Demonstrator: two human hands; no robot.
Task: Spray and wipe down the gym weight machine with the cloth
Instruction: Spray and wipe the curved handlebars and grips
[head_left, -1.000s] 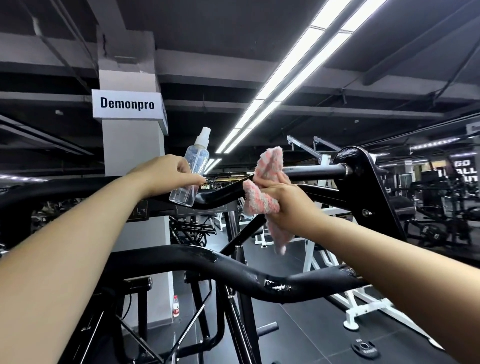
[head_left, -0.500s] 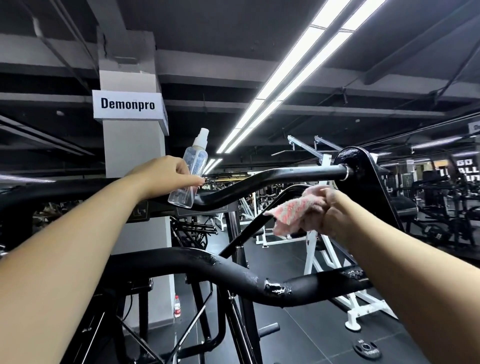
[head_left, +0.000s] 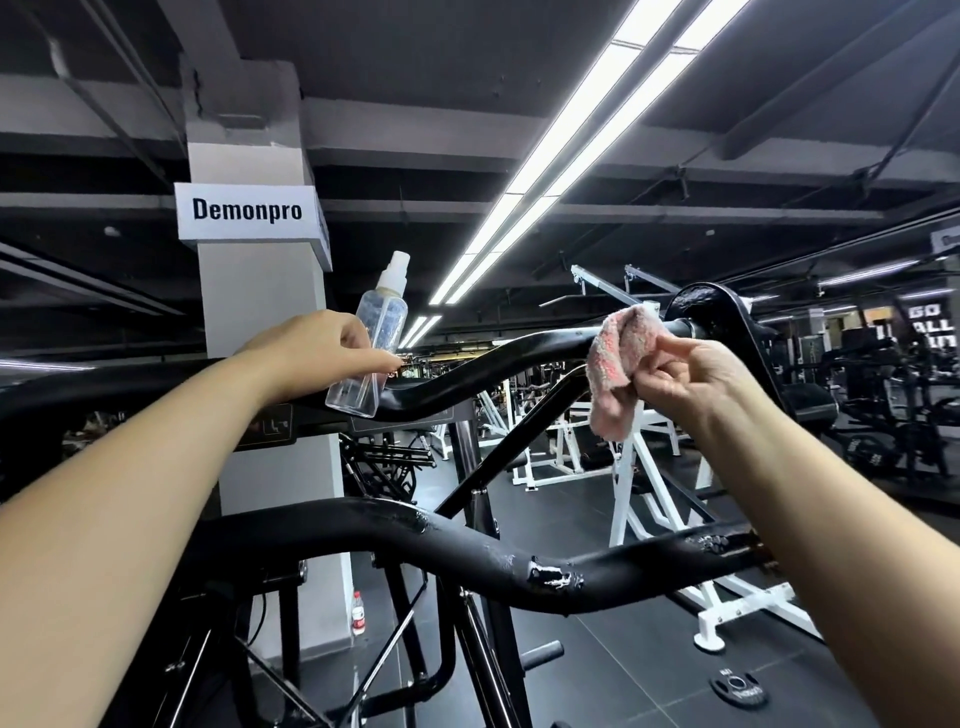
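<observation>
My left hand (head_left: 317, 353) grips a clear spray bottle (head_left: 371, 353) with a white nozzle, held upright against the upper black handlebar (head_left: 467, 374) of the weight machine. My right hand (head_left: 696, 374) pinches a pink cloth (head_left: 618, 364) and presses it on the right end of that bar, beside the black pivot plate (head_left: 722, 317). A second curved black bar (head_left: 415, 540) with chipped paint runs lower, in front of my arms.
A white pillar (head_left: 260, 312) with a "Demonpro" sign stands behind the machine. White machine frames (head_left: 628, 467) and dark equipment fill the floor to the right. A weight plate (head_left: 737, 693) lies on the floor, and a small bottle (head_left: 358, 613) stands by the pillar base.
My right hand left the upper bar's bend with the cloth, dipped below the bar, then rose to the bar's right end by the pivot plate. The left hand and bottle stayed put.
</observation>
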